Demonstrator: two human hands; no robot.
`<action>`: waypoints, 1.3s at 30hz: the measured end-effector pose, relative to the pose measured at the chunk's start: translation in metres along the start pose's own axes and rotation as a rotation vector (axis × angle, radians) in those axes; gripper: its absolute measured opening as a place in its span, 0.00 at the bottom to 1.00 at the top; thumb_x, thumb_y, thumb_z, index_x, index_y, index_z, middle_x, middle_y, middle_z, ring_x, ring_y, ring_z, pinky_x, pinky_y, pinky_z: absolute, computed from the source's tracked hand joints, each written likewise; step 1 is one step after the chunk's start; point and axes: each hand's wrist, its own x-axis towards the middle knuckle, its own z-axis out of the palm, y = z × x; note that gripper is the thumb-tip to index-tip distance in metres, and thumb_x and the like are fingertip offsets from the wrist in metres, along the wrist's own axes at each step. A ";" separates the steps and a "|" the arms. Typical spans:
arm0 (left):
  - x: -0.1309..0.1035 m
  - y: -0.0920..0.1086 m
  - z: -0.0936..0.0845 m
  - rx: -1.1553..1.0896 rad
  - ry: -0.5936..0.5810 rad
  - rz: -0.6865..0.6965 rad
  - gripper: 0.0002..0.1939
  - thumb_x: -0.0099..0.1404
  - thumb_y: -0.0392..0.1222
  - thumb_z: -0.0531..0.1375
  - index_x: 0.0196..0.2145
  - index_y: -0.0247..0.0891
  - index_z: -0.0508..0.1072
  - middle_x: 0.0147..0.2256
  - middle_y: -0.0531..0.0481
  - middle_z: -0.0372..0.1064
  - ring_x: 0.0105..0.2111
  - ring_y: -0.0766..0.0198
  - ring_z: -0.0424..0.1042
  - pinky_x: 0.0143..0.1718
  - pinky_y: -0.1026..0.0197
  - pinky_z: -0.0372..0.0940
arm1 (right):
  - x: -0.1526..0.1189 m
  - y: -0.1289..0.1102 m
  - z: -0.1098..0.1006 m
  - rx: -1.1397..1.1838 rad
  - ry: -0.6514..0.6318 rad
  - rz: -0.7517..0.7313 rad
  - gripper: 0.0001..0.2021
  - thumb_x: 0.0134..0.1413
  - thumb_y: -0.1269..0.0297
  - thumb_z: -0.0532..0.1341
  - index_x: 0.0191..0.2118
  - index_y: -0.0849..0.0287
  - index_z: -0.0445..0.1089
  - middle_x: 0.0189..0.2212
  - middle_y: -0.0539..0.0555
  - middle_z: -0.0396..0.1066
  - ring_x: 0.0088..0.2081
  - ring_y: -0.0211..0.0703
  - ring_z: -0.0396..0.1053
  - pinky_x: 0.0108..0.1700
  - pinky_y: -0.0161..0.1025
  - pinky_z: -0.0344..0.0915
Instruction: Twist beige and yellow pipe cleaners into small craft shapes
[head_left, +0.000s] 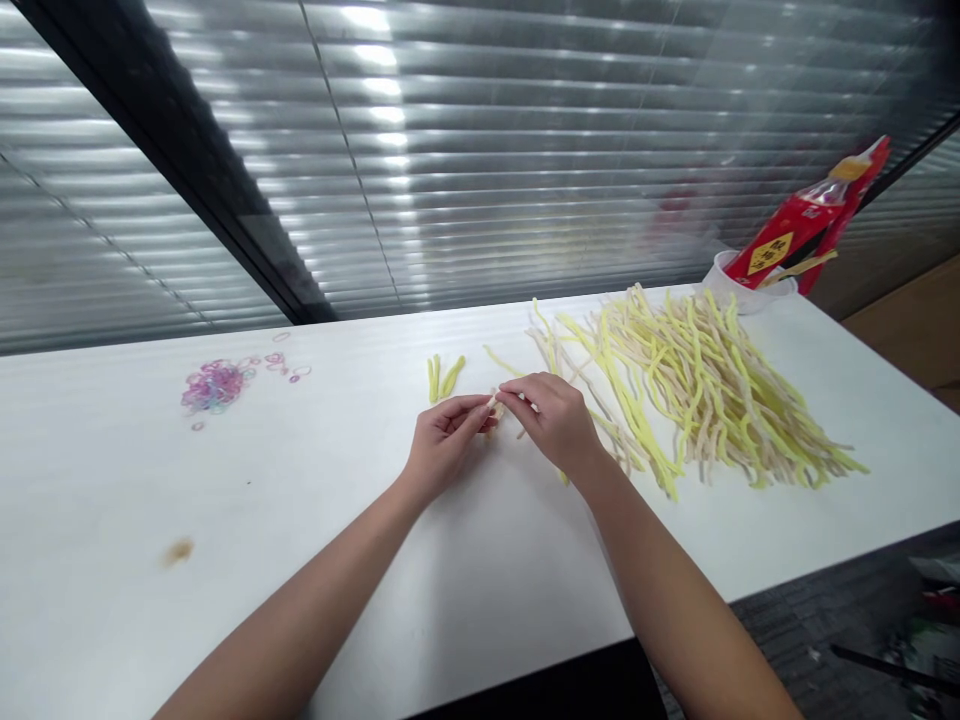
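Near the middle of the bench, I have both hands close together; the left hand has thumb and index finger pinched, its grip grasping a small pale piece; the right hand meets it from the three o'clock side, its grip grasping that same piece between thumb and forefinger; the fingers cover most of it, so from my end I cannot tell its full shape. Taking the pale piece as the centre of the dial, I see short yellow lengths lying at ten o'clock, just beyond the left hand; well apart at nine o'clock sits a heap of small pink, purple and bluish loops, with several strays around it; a brown stain marks the bench at eight. Toward three o'clock I have a broad pile of fuzzy yellow and beige strands, with looser strands between it and the right hand; at two o'clock a translucent tub stands near the far edge, with a red bottle, whether inside or behind it I cannot tell; blinds fill twelve o'clock.
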 end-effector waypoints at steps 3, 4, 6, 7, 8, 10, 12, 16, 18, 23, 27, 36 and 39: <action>0.001 0.001 0.000 0.041 -0.003 0.005 0.11 0.59 0.45 0.64 0.36 0.36 0.78 0.28 0.49 0.75 0.28 0.66 0.72 0.32 0.62 0.69 | 0.000 0.000 -0.001 0.014 -0.016 0.012 0.08 0.61 0.64 0.57 0.35 0.59 0.73 0.31 0.54 0.76 0.34 0.41 0.71 0.41 0.39 0.64; 0.001 0.000 0.000 0.049 0.002 0.006 0.11 0.59 0.45 0.64 0.35 0.36 0.78 0.26 0.49 0.74 0.26 0.67 0.71 0.31 0.63 0.68 | 0.001 -0.001 -0.002 0.040 -0.028 0.047 0.08 0.61 0.64 0.58 0.36 0.59 0.73 0.31 0.54 0.75 0.33 0.41 0.70 0.40 0.38 0.64; 0.000 0.000 0.000 0.054 0.029 0.004 0.10 0.59 0.46 0.64 0.33 0.36 0.77 0.23 0.51 0.72 0.23 0.68 0.68 0.28 0.65 0.66 | 0.001 -0.004 -0.005 0.122 -0.062 0.185 0.09 0.58 0.60 0.60 0.39 0.58 0.73 0.30 0.52 0.75 0.28 0.38 0.68 0.36 0.37 0.64; 0.000 0.000 0.000 0.059 0.049 0.007 0.10 0.58 0.46 0.64 0.33 0.36 0.76 0.23 0.51 0.72 0.23 0.69 0.68 0.27 0.65 0.65 | 0.002 -0.005 -0.006 0.173 -0.080 0.275 0.11 0.57 0.58 0.61 0.41 0.58 0.73 0.28 0.51 0.74 0.25 0.36 0.66 0.32 0.36 0.64; -0.001 -0.001 0.000 0.069 0.069 0.014 0.10 0.58 0.46 0.64 0.33 0.36 0.76 0.23 0.51 0.72 0.23 0.69 0.67 0.26 0.65 0.65 | 0.002 -0.007 -0.007 0.227 -0.097 0.369 0.13 0.55 0.55 0.62 0.41 0.57 0.73 0.26 0.49 0.73 0.23 0.35 0.63 0.29 0.35 0.63; -0.001 -0.002 0.000 0.102 0.100 0.048 0.09 0.58 0.46 0.64 0.33 0.37 0.77 0.25 0.51 0.73 0.24 0.68 0.69 0.28 0.65 0.65 | 0.003 -0.009 -0.008 0.341 -0.134 0.527 0.15 0.52 0.51 0.63 0.39 0.57 0.74 0.23 0.48 0.71 0.21 0.34 0.61 0.25 0.33 0.61; -0.002 -0.003 -0.001 0.137 0.113 0.095 0.09 0.57 0.45 0.65 0.33 0.38 0.78 0.28 0.49 0.74 0.27 0.65 0.71 0.30 0.63 0.67 | 0.003 -0.010 -0.007 0.464 -0.171 0.626 0.15 0.51 0.51 0.63 0.36 0.58 0.74 0.24 0.49 0.71 0.22 0.35 0.63 0.23 0.32 0.60; -0.003 -0.005 -0.002 0.223 0.122 0.173 0.08 0.58 0.44 0.64 0.33 0.39 0.79 0.32 0.47 0.76 0.32 0.61 0.73 0.35 0.60 0.67 | 0.002 -0.010 -0.003 0.596 -0.184 0.704 0.13 0.49 0.54 0.64 0.32 0.60 0.73 0.27 0.52 0.73 0.26 0.38 0.68 0.25 0.33 0.63; -0.003 -0.006 -0.003 0.280 0.123 0.198 0.07 0.58 0.44 0.64 0.33 0.39 0.79 0.32 0.47 0.76 0.33 0.61 0.73 0.35 0.60 0.67 | 0.002 -0.012 -0.003 0.567 -0.160 0.696 0.11 0.48 0.56 0.65 0.32 0.60 0.73 0.26 0.51 0.73 0.26 0.38 0.68 0.25 0.33 0.62; -0.005 -0.006 -0.002 0.427 0.126 0.232 0.07 0.60 0.43 0.62 0.33 0.40 0.79 0.31 0.48 0.76 0.31 0.62 0.72 0.33 0.61 0.65 | 0.002 -0.016 -0.004 0.354 -0.161 0.621 0.05 0.49 0.63 0.64 0.30 0.58 0.73 0.23 0.49 0.72 0.25 0.37 0.67 0.27 0.34 0.61; -0.007 -0.002 0.000 0.555 0.136 0.267 0.07 0.61 0.43 0.61 0.32 0.41 0.79 0.29 0.50 0.76 0.26 0.65 0.70 0.29 0.63 0.64 | 0.001 -0.020 0.002 0.134 -0.199 0.486 0.03 0.53 0.67 0.62 0.30 0.58 0.71 0.25 0.50 0.73 0.27 0.39 0.69 0.30 0.35 0.61; -0.005 -0.004 0.000 0.365 0.296 0.125 0.11 0.58 0.47 0.63 0.35 0.37 0.77 0.26 0.50 0.72 0.25 0.65 0.69 0.28 0.63 0.65 | -0.002 -0.014 0.013 -0.110 -0.113 0.279 0.13 0.61 0.59 0.57 0.46 0.61 0.69 0.36 0.57 0.74 0.32 0.43 0.70 0.39 0.40 0.63; -0.003 -0.004 -0.001 0.266 0.339 0.070 0.17 0.59 0.49 0.62 0.43 0.37 0.73 0.33 0.49 0.73 0.23 0.68 0.70 0.29 0.63 0.67 | 0.001 -0.004 0.002 -0.060 -0.077 0.282 0.15 0.62 0.61 0.55 0.51 0.62 0.66 0.38 0.57 0.74 0.35 0.43 0.71 0.40 0.39 0.63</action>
